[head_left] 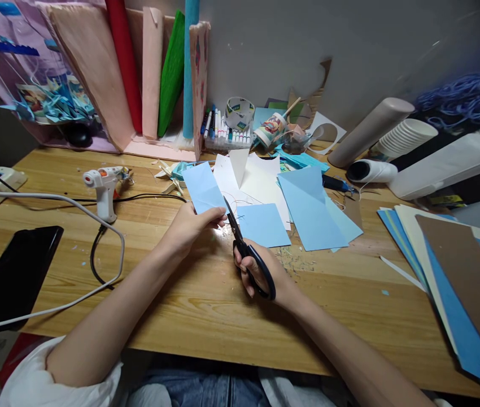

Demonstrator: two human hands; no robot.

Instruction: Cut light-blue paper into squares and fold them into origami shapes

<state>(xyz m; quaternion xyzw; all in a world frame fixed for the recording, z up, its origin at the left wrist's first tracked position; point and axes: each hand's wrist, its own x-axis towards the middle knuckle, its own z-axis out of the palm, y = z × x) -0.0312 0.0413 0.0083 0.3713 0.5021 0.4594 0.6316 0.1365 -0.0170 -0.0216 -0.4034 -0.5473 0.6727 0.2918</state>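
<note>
Between its thumb and fingers, my left hand [194,227] pinches the lower end of a light blue paper piece [201,185]. The fingers of my right hand [261,265] are through the handles of black scissors [260,268], whose blades point up and left, close to the paper's lower right edge. Just right of the blades a blue paper square [264,225] lies on the table, partly over white paper [261,180]. Farther right lies a larger blue sheet [308,212].
A white glue gun [105,189] stands at the left, with cables and a black phone [17,271] nearer. Markers [225,134] and a tape roll [240,113] sit at the back. A stack of coloured sheets [464,271] lies right. Small scraps dot the wooden table [206,322].
</note>
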